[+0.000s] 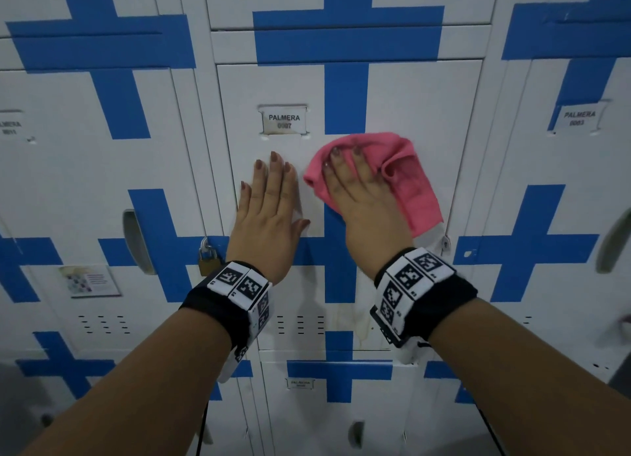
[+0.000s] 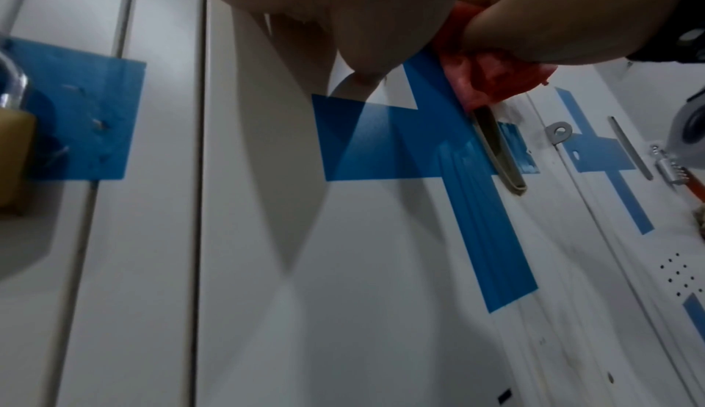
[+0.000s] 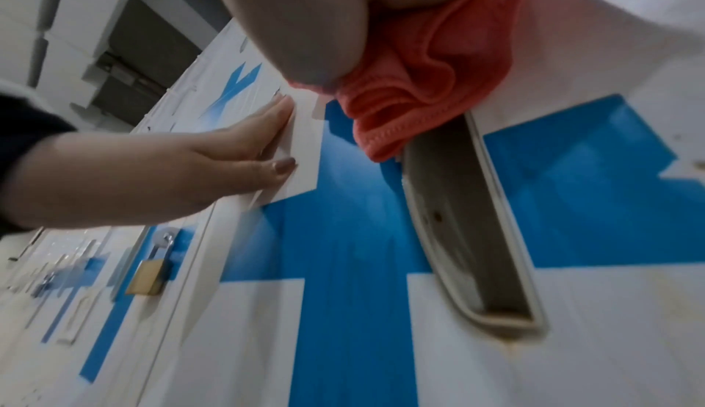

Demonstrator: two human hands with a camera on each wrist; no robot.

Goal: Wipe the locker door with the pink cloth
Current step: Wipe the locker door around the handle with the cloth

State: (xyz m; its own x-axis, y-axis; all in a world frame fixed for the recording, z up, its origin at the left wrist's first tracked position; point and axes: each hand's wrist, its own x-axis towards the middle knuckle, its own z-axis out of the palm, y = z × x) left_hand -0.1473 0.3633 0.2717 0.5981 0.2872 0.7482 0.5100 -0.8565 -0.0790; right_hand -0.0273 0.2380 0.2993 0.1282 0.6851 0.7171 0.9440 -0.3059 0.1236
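The white locker door (image 1: 409,97) with a blue tape cross and the label "PALMERA 0007" (image 1: 283,120) fills the middle of the head view. My left hand (image 1: 280,196) lies flat on it below the label, fingers straight and together. Just to its right, my right hand (image 1: 345,175) presses the pink cloth (image 1: 413,185) against the door with outstretched fingers. The cloth is bunched at the hand's right side and hangs down past it. In the right wrist view the pink cloth (image 3: 419,81) sits just above the door's recessed handle (image 3: 469,232), with my left hand (image 3: 191,166) flat beside it.
A brass padlock (image 1: 206,261) hangs on the locker to the left, near my left wrist. A metal hasp (image 1: 445,242) sticks out at the door's right edge. Vent slots (image 1: 300,324) run below my hands. More taped lockers surround this one.
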